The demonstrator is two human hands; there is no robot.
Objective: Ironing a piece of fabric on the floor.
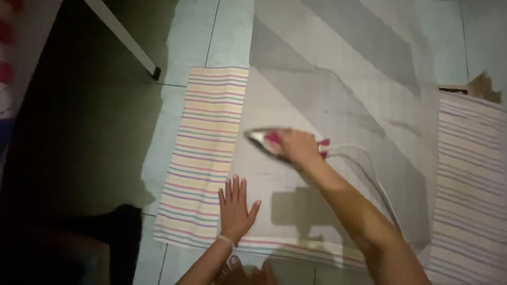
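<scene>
Pink-handled iron [269, 141] on smooth grey cloth [327, 111]

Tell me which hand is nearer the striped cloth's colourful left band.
Left. The left hand lies flat right beside the striped band; the right hand grips the iron farther right, over the grey fabric.

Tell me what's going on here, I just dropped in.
A person is ironing on the tiled floor. The right hand grips an iron with a pink handle, pressed on a grey cloth laid over a striped towel. The left hand lies flat, fingers spread, on the cloth near the towel's stripes. The iron's white cord trails off to the right.
</scene>
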